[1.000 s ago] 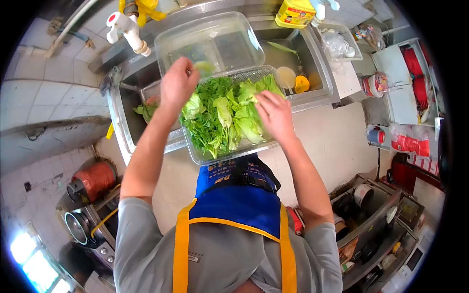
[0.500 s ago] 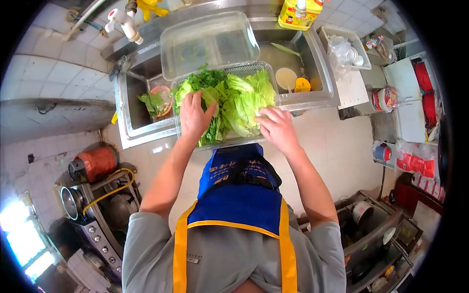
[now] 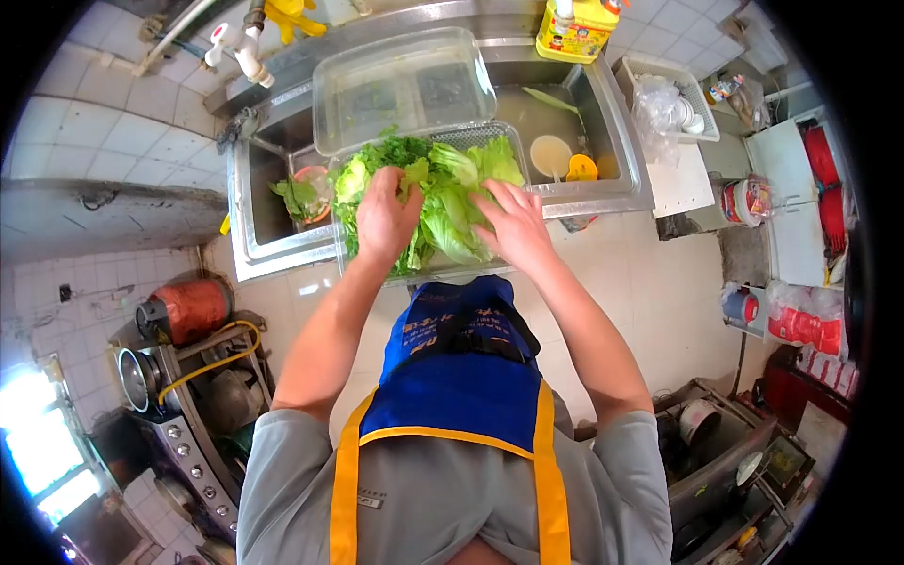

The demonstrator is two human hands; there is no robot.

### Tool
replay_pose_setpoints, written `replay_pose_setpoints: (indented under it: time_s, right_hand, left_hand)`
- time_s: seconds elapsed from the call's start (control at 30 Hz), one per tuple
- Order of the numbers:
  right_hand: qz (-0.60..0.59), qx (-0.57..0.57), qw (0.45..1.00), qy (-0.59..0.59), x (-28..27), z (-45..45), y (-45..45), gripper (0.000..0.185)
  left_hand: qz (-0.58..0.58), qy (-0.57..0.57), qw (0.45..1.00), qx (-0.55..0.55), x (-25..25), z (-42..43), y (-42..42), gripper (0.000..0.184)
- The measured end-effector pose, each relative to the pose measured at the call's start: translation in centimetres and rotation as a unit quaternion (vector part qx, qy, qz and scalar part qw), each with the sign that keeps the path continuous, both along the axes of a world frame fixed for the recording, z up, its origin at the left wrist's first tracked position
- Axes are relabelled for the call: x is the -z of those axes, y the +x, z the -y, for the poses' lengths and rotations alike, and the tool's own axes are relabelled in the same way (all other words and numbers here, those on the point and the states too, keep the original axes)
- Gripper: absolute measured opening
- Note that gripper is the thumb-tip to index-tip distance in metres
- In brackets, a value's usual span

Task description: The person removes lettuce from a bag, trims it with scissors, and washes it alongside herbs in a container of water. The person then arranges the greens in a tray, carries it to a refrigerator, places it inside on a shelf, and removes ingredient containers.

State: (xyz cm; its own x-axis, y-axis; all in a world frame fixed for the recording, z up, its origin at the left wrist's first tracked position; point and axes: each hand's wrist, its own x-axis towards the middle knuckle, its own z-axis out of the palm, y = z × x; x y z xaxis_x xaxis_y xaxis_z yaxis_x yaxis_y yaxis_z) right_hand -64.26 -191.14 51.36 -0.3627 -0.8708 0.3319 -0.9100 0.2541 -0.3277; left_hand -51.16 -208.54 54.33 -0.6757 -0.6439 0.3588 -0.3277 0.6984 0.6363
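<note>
Leafy greens, with lettuce [image 3: 454, 215] on the right and darker herbs [image 3: 400, 151] on the left, fill a clear plastic tray [image 3: 521, 169] at the sink's front edge. On the left part of the greens, my left hand [image 3: 387, 215] has its fingers curled into the leaves, and its fingertips are partly hidden. My right hand [image 3: 514, 224] lies on the lettuce with its fingers spread. Behind the tray stands a clear container [image 3: 405, 85] with a few green bits in it.
The left basin holds an orange-rimmed bowl [image 3: 315, 193] with leaves. In the right basin [image 3: 574, 113] are water, a pale round dish and a yellow scoop [image 3: 582, 168]. A yellow jug [image 3: 576, 30] and a white basket [image 3: 697, 104] stand farther right.
My left hand has moved from above the clear container down onto the greens. My right hand has moved slightly left over the lettuce, its fingers now spread. The leaves have shifted, and the view has moved.
</note>
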Motion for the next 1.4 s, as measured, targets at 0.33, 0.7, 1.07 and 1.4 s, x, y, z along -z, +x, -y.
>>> replay_pose_setpoints:
  time_s: [0.33,0.7,1.07,1.4]
  right_hand:
    - [0.048,0.028,0.998,-0.026,2.2,2.6,-2.3,0.041]
    - [0.084,0.039,0.976,-0.196,1.9,0.3,-1.7,0.035]
    - [0.048,0.031,0.994,-0.096,1.1,-2.0,0.8,0.035]
    - [0.083,0.064,0.983,-0.149,0.9,-3.2,1.0,0.024]
  left_hand:
    - [0.108,-0.100,0.978,0.145,4.3,-5.8,0.5,0.057]
    - [0.074,-0.096,0.969,0.217,5.1,-7.1,-0.9,0.068]
    - [0.178,-0.063,0.974,-0.125,5.9,7.8,2.7,0.035]
    - [0.097,0.157,0.975,-0.125,5.4,12.5,5.4,0.028]
